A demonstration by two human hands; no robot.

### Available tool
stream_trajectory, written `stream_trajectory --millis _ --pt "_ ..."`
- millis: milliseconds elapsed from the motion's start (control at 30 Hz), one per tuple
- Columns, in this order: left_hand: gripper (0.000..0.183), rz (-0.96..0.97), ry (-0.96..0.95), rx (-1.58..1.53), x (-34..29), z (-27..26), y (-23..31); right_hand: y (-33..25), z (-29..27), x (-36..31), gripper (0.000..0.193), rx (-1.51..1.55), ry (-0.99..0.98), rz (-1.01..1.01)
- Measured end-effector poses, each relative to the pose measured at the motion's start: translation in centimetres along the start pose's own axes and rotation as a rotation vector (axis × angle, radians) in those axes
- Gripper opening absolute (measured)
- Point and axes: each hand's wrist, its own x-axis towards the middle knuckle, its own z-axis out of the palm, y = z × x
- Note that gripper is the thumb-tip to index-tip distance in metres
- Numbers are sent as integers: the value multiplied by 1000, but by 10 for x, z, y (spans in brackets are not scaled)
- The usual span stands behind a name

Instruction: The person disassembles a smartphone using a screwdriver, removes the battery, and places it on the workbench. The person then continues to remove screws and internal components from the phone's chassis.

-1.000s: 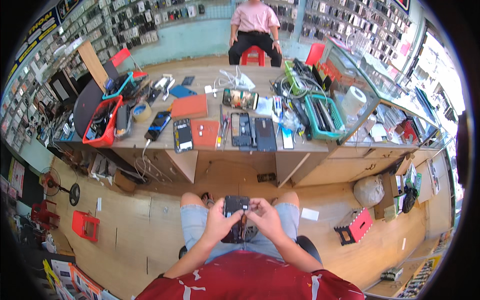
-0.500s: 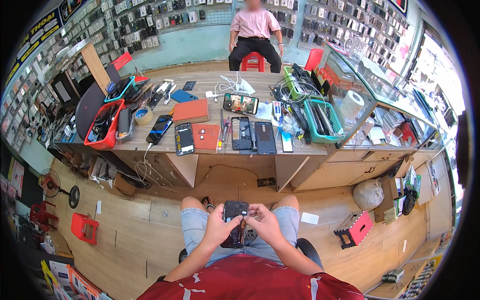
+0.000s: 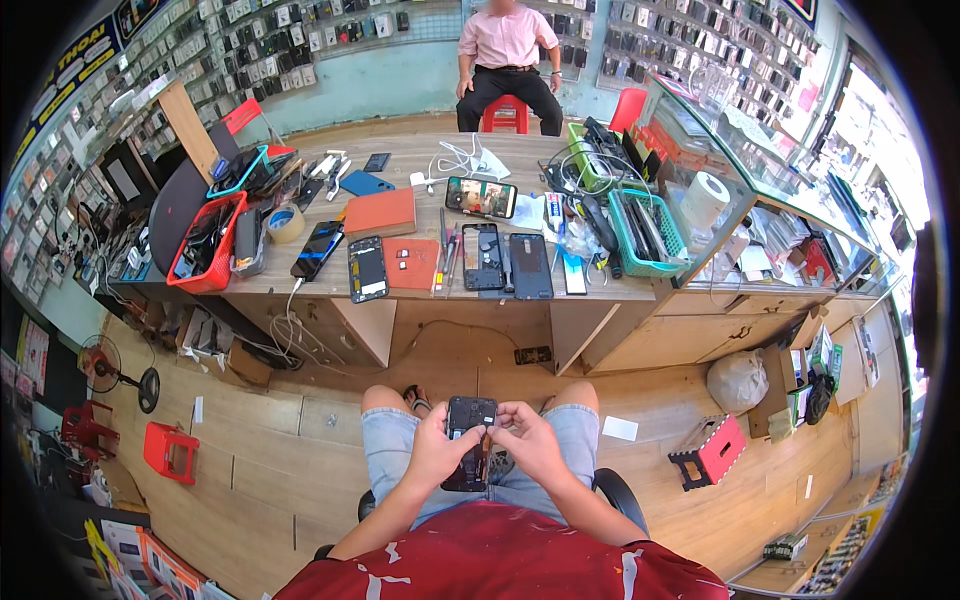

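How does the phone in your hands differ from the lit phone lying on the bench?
The held phone is dark and stands lengthwise above the lap, gripped by the left hand and right hand; the lit phone lies flat and sideways on the workbench, untouched, with a colourful screen glowing. Both are slim rectangular handsets.

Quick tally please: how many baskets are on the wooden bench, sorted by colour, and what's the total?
Red plastic basket: 1, at the bench's left end.
Teal plastic basket: 1, towards the right end.
Green plastic basket: 1, behind the teal one.
Blue-rimmed basket: 1, behind the red one, partly hidden.
Total: 4 baskets on the wooden bench.
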Motion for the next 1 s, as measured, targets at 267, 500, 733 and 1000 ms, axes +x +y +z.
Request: stream_trajectory --millis 267,500,733,1000 --pt "25 4 -5 -22 -1 1 -3 1 -2 -3 31 -7 -31 59" --pt "26 -24 -6 -20 -3 0 -5 -3 1 -5 34 30 2 36" --pt "26 -14 -17 -15 5 2 -2 -2 -2 2 35 -5 16 25" --pt "25 -27 -10 -17 4 2 0 8 -2 3 33 19 16 46"
